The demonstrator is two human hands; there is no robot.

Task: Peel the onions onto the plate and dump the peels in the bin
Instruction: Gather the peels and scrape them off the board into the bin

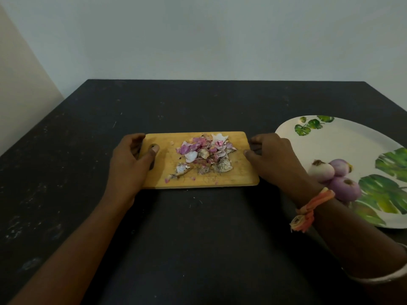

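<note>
Both hands clasp the cutting board [237, 177] by its short ends: left hand [132, 159] with thumb on top, right hand [271, 155] curled round the edge. Its long axis runs left to right between them, with the peels [204, 155] heaped mid-board. Peeled onions [339, 175] sit on the plate [330, 137], right of the board on the tabletop [198, 227] — no bin in view.

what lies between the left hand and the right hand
In the head view the cutting board spans from left hand to right hand, carrying a pile of onion peels.
</note>
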